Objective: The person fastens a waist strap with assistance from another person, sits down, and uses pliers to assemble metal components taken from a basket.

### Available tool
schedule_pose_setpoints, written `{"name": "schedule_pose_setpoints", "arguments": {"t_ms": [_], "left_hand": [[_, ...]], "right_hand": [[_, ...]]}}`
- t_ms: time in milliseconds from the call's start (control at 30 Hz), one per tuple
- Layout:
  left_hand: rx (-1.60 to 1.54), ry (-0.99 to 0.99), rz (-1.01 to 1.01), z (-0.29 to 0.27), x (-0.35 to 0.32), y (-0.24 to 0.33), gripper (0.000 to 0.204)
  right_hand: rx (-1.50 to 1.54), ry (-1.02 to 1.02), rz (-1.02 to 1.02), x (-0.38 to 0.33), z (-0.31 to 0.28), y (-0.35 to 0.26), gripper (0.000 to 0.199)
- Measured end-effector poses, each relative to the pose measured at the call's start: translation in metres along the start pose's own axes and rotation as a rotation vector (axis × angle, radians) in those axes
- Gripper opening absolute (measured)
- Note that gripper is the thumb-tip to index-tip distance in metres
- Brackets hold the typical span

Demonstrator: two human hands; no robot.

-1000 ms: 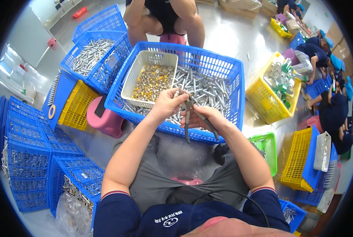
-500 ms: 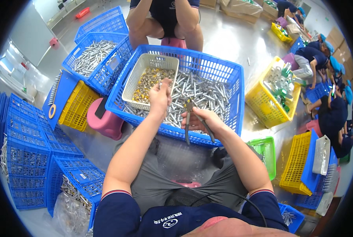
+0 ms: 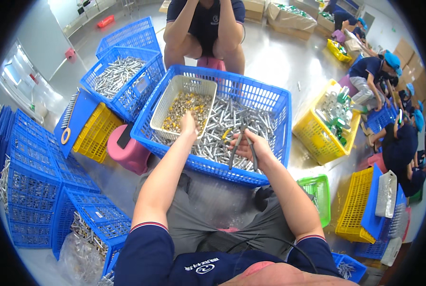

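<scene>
Pliers (image 3: 243,129) are in our right hand (image 3: 252,147), above the right half of the large blue basket (image 3: 208,172). Reading from left to right, we find a pink stool (image 3: 127,156) beside that basket, with a flat black object (image 3: 125,137) on its seat — probably set there to be within reach. Next comes the cream basket (image 3: 191,85), nested in the left part of the large blue basket, presumably to separate its small parts (image 3: 186,101) from the loose silver rods (image 3: 225,114). Our left hand (image 3: 189,125) reaches into the cream basket, fingertips down among the small parts; we cannot tell whether they pinch one. Rods fill the area to its right. Over these, our right hand grasps the pliers with fingers loosely curled, handles spread and pointing toward us — a hold that likely supports the tool one-handed and frees the other hand. Farther right, a yellow crate (image 3: 317,139) contains white and green pieces (image 3: 336,112).
</scene>
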State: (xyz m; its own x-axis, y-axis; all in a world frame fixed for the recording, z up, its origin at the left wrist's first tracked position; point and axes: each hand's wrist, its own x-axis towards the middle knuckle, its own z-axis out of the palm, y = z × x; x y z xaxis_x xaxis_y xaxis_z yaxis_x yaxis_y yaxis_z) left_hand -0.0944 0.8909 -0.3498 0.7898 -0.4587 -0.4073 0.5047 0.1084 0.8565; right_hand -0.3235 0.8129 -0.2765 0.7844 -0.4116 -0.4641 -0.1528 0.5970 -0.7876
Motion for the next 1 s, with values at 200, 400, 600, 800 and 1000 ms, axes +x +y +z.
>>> {"name": "schedule_pose_setpoints", "arguments": {"t_ms": [200, 400, 600, 800, 1000], "left_hand": [[0.077, -0.339, 1.635, 0.005, -0.188, 0.121, 0.029], [0.502, 0.302, 1.471, -0.051, -0.082, 0.292, 0.04], [0.293, -0.111, 1.198, -0.026, -0.066, 0.227, 0.03], [0.838, -0.726, 0.512, 0.062, -0.122, -0.012, 0.084], [0.758, -0.874, 0.401, 0.057, -0.14, -0.033, 0.051]], "right_hand": [[0.021, 0.086, -0.061, 0.0, -0.004, -0.005, 0.041], [-0.066, 0.028, -0.113, 0.002, 0.003, -0.003, 0.041], [-0.067, 0.052, -0.242, -0.001, 0.005, -0.006, 0.043], [-0.016, 0.302, -0.678, 0.009, -0.006, -0.007, 0.033], [0.017, 0.391, -0.735, 0.011, -0.016, -0.005, 0.03]]}}
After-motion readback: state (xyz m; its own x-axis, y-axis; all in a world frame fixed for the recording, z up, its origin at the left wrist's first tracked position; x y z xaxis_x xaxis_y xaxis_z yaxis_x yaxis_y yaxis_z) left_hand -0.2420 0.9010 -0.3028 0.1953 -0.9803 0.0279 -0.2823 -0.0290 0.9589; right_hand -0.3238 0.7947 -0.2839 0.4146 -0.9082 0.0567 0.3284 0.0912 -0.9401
